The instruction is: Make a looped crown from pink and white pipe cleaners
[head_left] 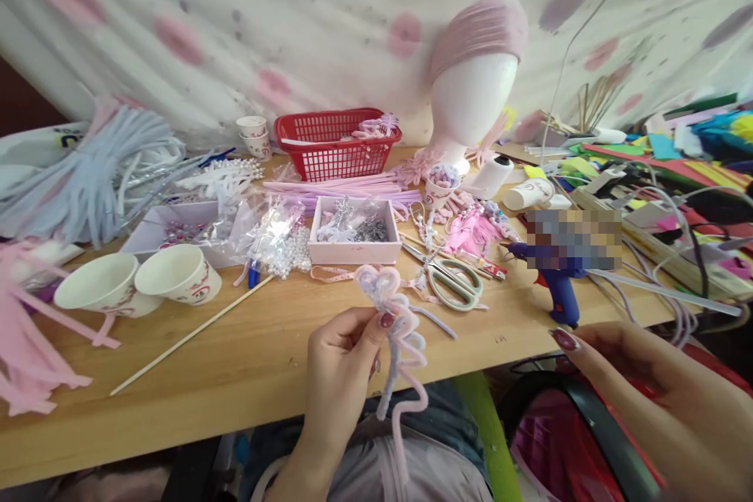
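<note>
My left hand [347, 357] pinches a pipe-cleaner flower [382, 286] between thumb and fingers above the table's front edge. It has pale pink and lilac looped petals on top. A wavy pink pipe cleaner [415, 396] trails down from it, beside a shorter lilac stem [387, 388]. Over at the right, my right hand [641, 384] holds nothing visible, its thumb stretched out and its other fingers partly hidden. Just beyond its fingertips a blue glue gun [558, 290] rests on the table, its upper part blurred out. A clear glue stick [664, 290] sticks out of its back.
Green-handled scissors [452, 282], a white box of charms [354, 251] and a wooden stick [188, 337] lie ahead. Paper cups [176, 274] and pipe-cleaner bundles [88, 180] stand left. A red basket [338, 161] and a foam head [471, 98] are behind; cables [676, 321] run right.
</note>
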Demonstrator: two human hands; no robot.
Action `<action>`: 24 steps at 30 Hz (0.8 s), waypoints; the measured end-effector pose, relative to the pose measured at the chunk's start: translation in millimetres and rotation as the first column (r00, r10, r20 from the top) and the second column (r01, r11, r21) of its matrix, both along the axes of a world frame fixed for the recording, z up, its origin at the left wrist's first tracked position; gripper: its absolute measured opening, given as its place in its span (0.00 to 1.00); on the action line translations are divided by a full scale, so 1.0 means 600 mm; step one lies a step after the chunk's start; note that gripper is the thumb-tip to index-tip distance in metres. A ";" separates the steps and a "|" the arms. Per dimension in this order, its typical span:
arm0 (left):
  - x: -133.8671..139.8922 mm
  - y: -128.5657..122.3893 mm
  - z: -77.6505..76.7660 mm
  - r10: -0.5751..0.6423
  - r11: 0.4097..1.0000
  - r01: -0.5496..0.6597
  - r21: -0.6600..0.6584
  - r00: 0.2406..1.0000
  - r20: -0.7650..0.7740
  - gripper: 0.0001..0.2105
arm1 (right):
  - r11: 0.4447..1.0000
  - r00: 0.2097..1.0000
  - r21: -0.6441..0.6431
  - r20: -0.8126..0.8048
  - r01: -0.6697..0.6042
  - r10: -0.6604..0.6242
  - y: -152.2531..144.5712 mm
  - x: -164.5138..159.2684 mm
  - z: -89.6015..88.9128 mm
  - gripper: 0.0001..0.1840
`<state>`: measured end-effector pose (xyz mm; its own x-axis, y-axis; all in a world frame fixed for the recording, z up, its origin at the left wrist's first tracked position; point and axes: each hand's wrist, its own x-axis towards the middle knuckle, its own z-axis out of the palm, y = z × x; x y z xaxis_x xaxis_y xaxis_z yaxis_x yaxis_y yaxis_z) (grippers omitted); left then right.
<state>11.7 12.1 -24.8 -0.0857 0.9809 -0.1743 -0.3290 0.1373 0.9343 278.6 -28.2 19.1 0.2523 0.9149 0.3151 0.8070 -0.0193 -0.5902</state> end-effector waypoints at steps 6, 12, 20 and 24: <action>0.008 -0.010 0.002 0.124 0.983 -0.097 0.157 0.976 -0.177 0.10 | 0.925 0.912 0.118 -0.162 -0.361 0.376 0.002 -0.194 -0.008 0.05; 0.002 -0.016 0.006 0.144 0.967 -0.059 0.249 0.930 -0.338 0.10 | 0.889 0.891 0.263 -0.165 -0.374 0.423 0.029 -0.221 -0.025 0.04; 0.003 -0.018 0.004 0.129 0.982 -0.063 0.180 0.914 -0.384 0.12 | 0.824 0.886 0.362 0.011 -0.435 0.463 0.043 -0.206 -0.021 0.09; -0.005 -0.017 0.003 0.072 0.983 -0.001 0.181 0.921 -0.383 0.12 | 0.804 0.864 0.335 0.067 -0.491 0.499 0.048 -0.196 -0.013 0.08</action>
<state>9.0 1.8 -22.8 -0.1479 0.9876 0.0527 0.0607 -0.0441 0.9972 161.0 0.8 11.5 -0.1955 0.7605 0.6192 0.6396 0.5775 -0.5074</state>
